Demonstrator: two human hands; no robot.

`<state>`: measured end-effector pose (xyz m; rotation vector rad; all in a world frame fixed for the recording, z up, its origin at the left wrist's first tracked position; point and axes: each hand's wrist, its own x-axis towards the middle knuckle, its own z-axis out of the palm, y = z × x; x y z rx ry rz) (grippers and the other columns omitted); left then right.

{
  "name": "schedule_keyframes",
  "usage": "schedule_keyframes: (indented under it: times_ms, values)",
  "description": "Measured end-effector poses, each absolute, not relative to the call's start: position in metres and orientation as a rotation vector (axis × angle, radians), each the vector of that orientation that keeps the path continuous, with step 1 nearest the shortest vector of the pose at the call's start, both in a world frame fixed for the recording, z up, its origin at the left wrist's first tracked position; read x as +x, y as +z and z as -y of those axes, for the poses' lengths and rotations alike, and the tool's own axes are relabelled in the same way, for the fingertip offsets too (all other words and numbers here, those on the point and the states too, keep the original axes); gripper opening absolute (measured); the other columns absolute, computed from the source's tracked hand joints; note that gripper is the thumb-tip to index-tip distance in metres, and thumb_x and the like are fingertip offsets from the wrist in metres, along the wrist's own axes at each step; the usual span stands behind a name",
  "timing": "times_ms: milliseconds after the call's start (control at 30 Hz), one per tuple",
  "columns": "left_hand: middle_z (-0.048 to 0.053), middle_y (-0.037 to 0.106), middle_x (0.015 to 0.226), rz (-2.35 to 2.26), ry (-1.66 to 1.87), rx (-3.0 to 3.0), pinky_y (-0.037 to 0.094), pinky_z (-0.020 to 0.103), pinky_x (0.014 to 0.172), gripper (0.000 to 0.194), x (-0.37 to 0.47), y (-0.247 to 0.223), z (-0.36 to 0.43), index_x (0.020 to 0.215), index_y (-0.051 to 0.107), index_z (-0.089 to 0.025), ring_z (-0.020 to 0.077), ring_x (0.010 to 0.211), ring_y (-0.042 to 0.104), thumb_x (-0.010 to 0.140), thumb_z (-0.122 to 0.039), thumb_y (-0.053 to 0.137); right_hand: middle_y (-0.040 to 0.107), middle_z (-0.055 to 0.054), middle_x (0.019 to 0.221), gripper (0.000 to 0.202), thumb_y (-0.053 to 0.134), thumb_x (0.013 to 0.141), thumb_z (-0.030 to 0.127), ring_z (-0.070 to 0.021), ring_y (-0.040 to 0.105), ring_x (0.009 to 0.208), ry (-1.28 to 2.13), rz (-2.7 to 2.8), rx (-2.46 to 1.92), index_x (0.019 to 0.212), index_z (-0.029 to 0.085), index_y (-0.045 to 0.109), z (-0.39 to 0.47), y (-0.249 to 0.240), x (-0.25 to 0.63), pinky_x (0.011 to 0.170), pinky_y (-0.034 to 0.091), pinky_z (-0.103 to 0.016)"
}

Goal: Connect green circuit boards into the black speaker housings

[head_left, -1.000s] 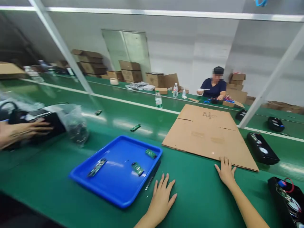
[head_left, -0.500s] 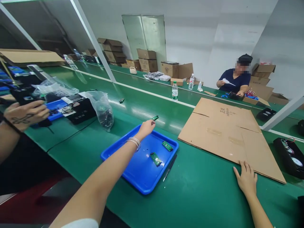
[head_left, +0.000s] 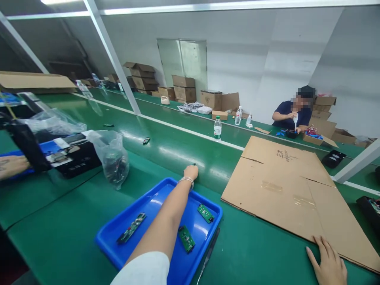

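My left hand reaches out past the far edge of a blue tray, over the green belt. Its fingers are closed on a small circuit board, of which just a dark tip shows. Inside the tray lie three green circuit boards, one on the left, one near the front right and one at the far right. Flat and with fingers apart, my right hand rests at the near edge of a big cardboard sheet, fingertips on it.
Tweezers lie along the tray's right side. Another circuit board is on the belt. To the left are a clear bag of parts, a black box and another person's hand. A bottle stands beyond; a co-worker sits opposite.
My left hand has moved from above the tray's far edge out over the belt with the circuit board. The view has tilted up. The co-worker opposite now tips a white bottle downward.
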<state>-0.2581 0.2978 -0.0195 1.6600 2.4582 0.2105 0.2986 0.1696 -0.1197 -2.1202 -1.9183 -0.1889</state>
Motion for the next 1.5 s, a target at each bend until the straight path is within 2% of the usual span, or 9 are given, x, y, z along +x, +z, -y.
schedule_keyframes:
  times_ms: [267, 467, 667, 867, 1000, 1100, 1267, 1367, 1500]
  values:
    - [0.008, 0.056, 0.115, -2.303, 0.688, 1.376, 0.049, 0.043, 0.081, 0.03, -0.249, 0.005, -0.283, 0.112, 0.053, -0.017, 0.0217, 0.098, 0.058, 0.085, -0.03, 0.055, 0.047, -0.01, 0.131, 0.065, 0.024, 0.078, 0.06, -0.03, 0.043, 0.118, -0.279, 1.902, -2.064, 0.124, 0.021, 0.047, -0.169, -0.12, 0.29, 0.093, 0.035, -0.051]
    - [0.008, 0.063, 0.104, -1.767, 1.103, 1.172, 0.053, 0.037, 0.074, 0.027, -0.186, 0.033, -0.231, 0.109, 0.055, -0.014, 0.0181, 0.087, 0.063, 0.085, -0.026, 0.055, 0.048, -0.012, 0.13, 0.058, 0.028, 0.081, 0.051, -0.0295, 0.039, 0.121, -0.237, 1.893, -2.091, 0.122, 0.016, 0.049, -0.162, -0.102, 0.275, 0.098, 0.029, -0.05]
    - [0.008, 0.069, 0.089, -1.315, 1.23, 0.903, 0.055, 0.028, 0.062, 0.04, -0.102, 0.034, -0.114, 0.102, 0.061, -0.013, 0.0179, 0.075, 0.067, 0.064, -0.022, 0.072, 0.048, -0.018, 0.128, 0.047, 0.04, 0.081, 0.041, -0.0344, 0.037, 0.122, 0.041, 1.77, -2.059, 0.116, 0.012, 0.051, -0.158, -0.073, 0.259, 0.1, 0.023, -0.059]
    - [0.003, 0.066, 0.085, -1.107, 1.344, 0.441, 0.052, 0.021, 0.053, 0.046, -0.043, 0.036, -0.052, 0.091, 0.063, -0.015, 0.0148, 0.071, 0.064, 0.049, -0.014, 0.081, 0.057, -0.01, 0.116, 0.035, 0.043, 0.087, 0.034, -0.0215, 0.051, 0.11, 0.456, 1.931, -1.521, 0.117, 0.018, 0.049, -0.094, -0.029, 0.192, 0.095, 0.041, -0.041]
    - [0.002, 0.063, 0.086, -1.008, 1.275, 0.424, 0.053, 0.021, 0.057, 0.049, -0.021, 0.038, -0.034, 0.1, 0.06, -0.018, 0.0146, 0.075, 0.063, 0.055, -0.016, 0.08, 0.065, -0.004, 0.098, 0.038, 0.05, 0.086, 0.035, -0.0164, 0.062, 0.091, 0.745, 1.95, -1.066, 0.121, 0.022, 0.043, -0.038, -0.001, 0.15, 0.08, 0.051, -0.032]
    - [0.0, 0.062, 0.088, -0.918, 1.183, 0.478, 0.054, 0.023, 0.061, 0.054, -0.011, 0.037, -0.024, 0.109, 0.054, -0.024, 0.0146, 0.076, 0.064, 0.061, -0.019, 0.077, 0.066, -0.004, 0.089, 0.041, 0.056, 0.083, 0.033, -0.016, 0.064, 0.079, 0.623, 1.843, -0.989, 0.12, 0.021, 0.043, -0.019, 0.007, 0.141, 0.07, 0.053, -0.029]
    - [0.005, 0.066, 0.093, -0.878, 1.137, 0.648, 0.053, 0.028, 0.074, 0.044, -0.005, 0.034, -0.014, 0.1, 0.06, -0.02, 0.0208, 0.09, 0.064, 0.06, -0.025, 0.079, 0.068, -0.004, 0.082, 0.022, 0.051, 0.084, 0.007, -0.015, 0.06, 0.071, 0.147, 1.909, -0.818, 0.099, 0.022, 0.055, -0.01, 0.009, 0.149, 0.065, 0.051, -0.031]
    - [0.007, 0.068, 0.101, -0.805, 1.11, 0.794, 0.052, 0.031, 0.08, 0.052, -0.005, 0.033, -0.006, 0.104, 0.061, -0.022, 0.0241, 0.095, 0.063, 0.056, -0.026, 0.081, 0.069, -0.006, 0.087, 0.024, 0.051, 0.083, 0.005, -0.0147, 0.056, 0.063, -0.147, 1.968, -0.818, 0.096, 0.023, 0.058, -0.001, 0.011, 0.153, 0.06, 0.048, -0.033]
    - [0.003, 0.072, 0.09, -0.832, 1.155, 0.872, 0.054, 0.03, 0.077, 0.035, -0.006, 0.034, 0.003, 0.097, 0.065, -0.024, 0.0216, 0.088, 0.067, 0.064, -0.021, 0.076, 0.068, -0.007, 0.086, 0.027, 0.051, 0.08, 0.003, -0.0137, 0.055, 0.063, -0.214, 2.045, -0.771, 0.096, 0.023, 0.059, 0.008, 0.017, 0.153, 0.06, 0.048, -0.031]
